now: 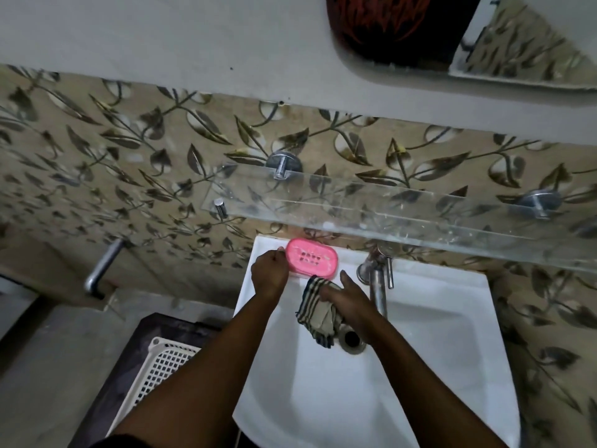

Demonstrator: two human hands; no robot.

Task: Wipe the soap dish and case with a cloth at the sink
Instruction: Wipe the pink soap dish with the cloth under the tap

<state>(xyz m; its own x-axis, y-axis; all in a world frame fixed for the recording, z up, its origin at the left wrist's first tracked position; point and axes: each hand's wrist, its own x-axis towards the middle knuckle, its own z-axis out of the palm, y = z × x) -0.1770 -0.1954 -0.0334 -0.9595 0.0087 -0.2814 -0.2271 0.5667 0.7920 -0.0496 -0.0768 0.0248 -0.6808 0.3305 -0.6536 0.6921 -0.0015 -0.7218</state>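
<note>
A pink oval soap dish [311, 257] with drain slots sits on the back left corner of the white sink [452, 334]. My left hand [269, 274] grips its left end. Just right of it and nearer to me, my right hand [350, 302] holds a striped beige and dark cloth [315, 313], which hangs down over the basin. The right index finger points toward the dish without touching it. No separate soap case can be made out.
A chrome tap [378, 282] stands right of my right hand, above the drain [352, 339]. A glass shelf [387, 208] juts out over the back of the sink. A white lattice basket [161, 370] sits low at the left. A mirror [420, 27] hangs above.
</note>
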